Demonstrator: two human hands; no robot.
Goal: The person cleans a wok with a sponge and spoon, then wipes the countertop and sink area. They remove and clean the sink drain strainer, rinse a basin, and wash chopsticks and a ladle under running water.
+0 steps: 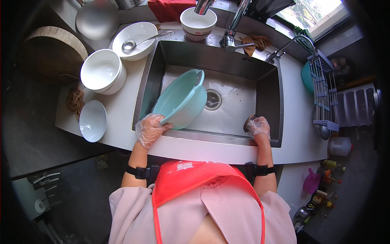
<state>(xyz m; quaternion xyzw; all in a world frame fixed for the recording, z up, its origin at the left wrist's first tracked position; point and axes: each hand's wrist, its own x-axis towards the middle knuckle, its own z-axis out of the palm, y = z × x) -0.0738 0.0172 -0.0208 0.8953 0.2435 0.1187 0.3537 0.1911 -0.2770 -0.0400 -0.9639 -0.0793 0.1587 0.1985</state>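
My left hand (152,129), in a clear plastic glove, grips the near rim of a light turquoise plastic basin (186,106). The basin is tilted inside the stainless steel sink (231,119), left of the drain (213,100). My right hand (259,128), gloved the same way, holds a round, dark-rimmed object (249,123), perhaps a drain cover or lid, at the sink's near right corner. Its face is partly hidden by the fingers. A few small dark bits lie on the sink floor.
Stacked white bowls (102,71), a white bowl (137,33) with a metal ladle (129,45) and a pale bowl (93,121) stand left. Behind the sink are a white bowl (198,24), the faucet (230,39) and a brown cloth (257,42). A dish rack (324,94) stands right.
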